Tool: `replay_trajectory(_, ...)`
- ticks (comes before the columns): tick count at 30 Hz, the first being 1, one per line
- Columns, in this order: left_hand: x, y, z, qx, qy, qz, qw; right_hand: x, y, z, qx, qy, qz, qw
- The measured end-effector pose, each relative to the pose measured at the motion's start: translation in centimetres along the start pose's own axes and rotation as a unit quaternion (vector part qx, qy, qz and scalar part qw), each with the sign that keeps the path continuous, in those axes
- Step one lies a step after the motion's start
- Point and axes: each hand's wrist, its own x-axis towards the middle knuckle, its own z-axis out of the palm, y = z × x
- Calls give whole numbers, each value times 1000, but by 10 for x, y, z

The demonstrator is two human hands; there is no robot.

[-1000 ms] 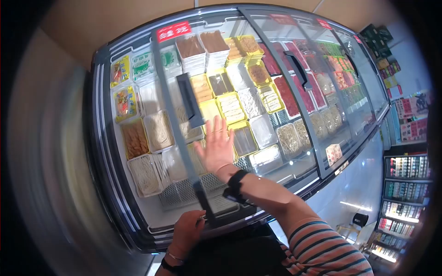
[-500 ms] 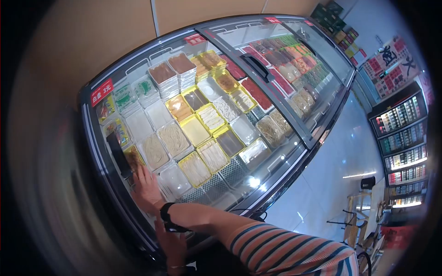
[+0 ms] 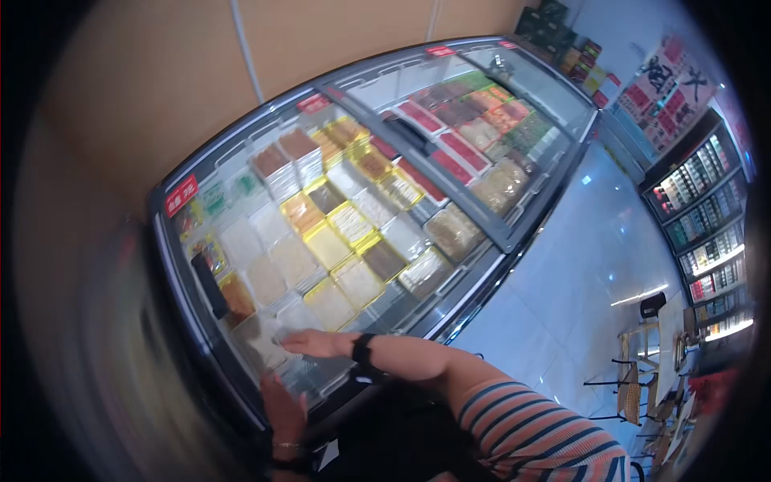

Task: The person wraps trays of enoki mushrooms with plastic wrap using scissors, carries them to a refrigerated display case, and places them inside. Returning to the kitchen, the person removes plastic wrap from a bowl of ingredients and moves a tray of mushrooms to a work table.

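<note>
My right hand (image 3: 316, 344), with a dark band at the wrist, lies over the near-left part of the glass lid of a chest freezer (image 3: 377, 321), its fingers stretched out to the left. Just beyond the fingertips shows a pale patch (image 3: 267, 347); blur hides whether it is a tray or something on the glass. Close to the freezer's near edge is my left hand (image 3: 284, 408), fingers extended and thumb apart, a thin bracelet at its wrist. Nothing shows in either hand. A black lid handle (image 3: 210, 287) sits left of an orange-brown tray (image 3: 236, 297).
Trays of food, several with yellow rims (image 3: 329, 245), fill the freezer under its glass lids. A second black handle (image 3: 408, 131) is farther along. Lit drink shelves (image 3: 707, 217) stand at right, with wooden chairs (image 3: 629, 390) on the shiny floor (image 3: 554, 265).
My right hand has moved right and toward me across the glass, away from the black handle. My left hand has shifted slightly left and up. The view has turned a little.
</note>
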Motion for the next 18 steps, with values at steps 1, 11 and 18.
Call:
replay_trajectory(1, 4, 4, -7, -14, -47, -58, 997, -39, -13, -20, 57, -24, 45, 997)
replay_trajectory(11, 19, 78, -35, 35, 59, -200, 977, -490, -26, -151, 199, 392, 252, 862)
replay_trajectory(18, 94, 306, 16, -130, 60, 1, 990, -700, 22, -142, 283, 576, 352, 682)
